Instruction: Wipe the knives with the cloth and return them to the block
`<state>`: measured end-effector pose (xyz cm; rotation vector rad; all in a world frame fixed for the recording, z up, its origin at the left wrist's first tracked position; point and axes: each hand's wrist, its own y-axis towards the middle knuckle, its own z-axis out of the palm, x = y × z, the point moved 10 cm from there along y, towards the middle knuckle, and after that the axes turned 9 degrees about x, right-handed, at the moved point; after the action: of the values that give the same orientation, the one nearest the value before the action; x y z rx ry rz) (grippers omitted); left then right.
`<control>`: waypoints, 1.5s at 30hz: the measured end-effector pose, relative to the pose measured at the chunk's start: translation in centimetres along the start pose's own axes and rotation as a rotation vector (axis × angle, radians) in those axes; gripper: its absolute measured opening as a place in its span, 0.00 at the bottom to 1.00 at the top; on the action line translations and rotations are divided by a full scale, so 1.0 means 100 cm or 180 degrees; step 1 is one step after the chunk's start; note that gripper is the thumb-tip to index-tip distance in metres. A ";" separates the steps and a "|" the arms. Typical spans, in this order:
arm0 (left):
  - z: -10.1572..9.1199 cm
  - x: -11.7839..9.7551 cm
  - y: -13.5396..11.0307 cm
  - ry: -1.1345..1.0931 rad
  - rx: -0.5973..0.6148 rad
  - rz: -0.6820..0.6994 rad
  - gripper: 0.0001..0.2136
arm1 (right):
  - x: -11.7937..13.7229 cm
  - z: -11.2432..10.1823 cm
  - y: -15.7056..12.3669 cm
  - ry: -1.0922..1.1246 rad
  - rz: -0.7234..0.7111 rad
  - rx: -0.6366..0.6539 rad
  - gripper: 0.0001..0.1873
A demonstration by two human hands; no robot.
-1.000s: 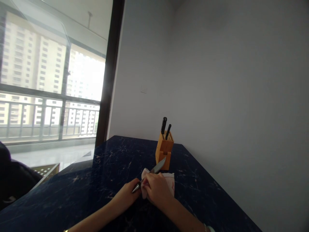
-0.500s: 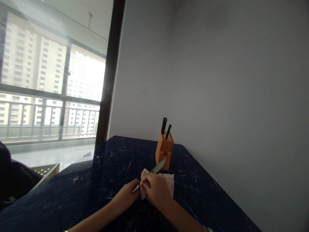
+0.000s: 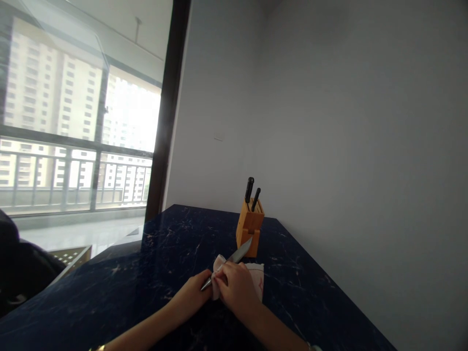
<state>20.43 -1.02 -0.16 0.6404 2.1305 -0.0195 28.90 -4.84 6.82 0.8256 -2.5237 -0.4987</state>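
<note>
A knife (image 3: 240,251) points up and to the right, its blade tip in front of the wooden knife block. My left hand (image 3: 196,288) is closed around the knife's handle, whose metal end sticks out past the thumb. In my right hand (image 3: 236,285) a white cloth (image 3: 256,275) with a reddish pattern is pinched and folded around the knife near the base of the blade. Part of the cloth hangs out behind that hand. The knife's middle is hidden by cloth and fingers.
Just beyond my hands stands the knife block (image 3: 250,224), with two black-handled knives (image 3: 249,190) in its slots. The dark blue marbled table (image 3: 175,243) runs up to a grey wall. At the left are a glass door, a perforated chair (image 3: 75,258) and a black object (image 3: 22,263).
Both hands keep their hold, with only a very slight shift of the fingers and cloth on the knife. The view has moved a little.
</note>
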 end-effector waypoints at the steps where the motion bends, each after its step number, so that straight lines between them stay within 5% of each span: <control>1: 0.000 0.001 0.000 0.0001 0.0000 -0.0011 0.07 | -0.002 0.001 0.000 -0.0008 0.0027 0.0012 0.04; 45: 0.003 -0.001 0.000 -0.0221 0.0073 -0.0028 0.08 | 0.004 -0.003 -0.003 -0.0248 0.0096 0.0022 0.04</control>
<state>20.67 -1.11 -0.26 0.6350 2.0688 -0.0700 28.92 -5.38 7.09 0.7835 -2.6063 -0.5218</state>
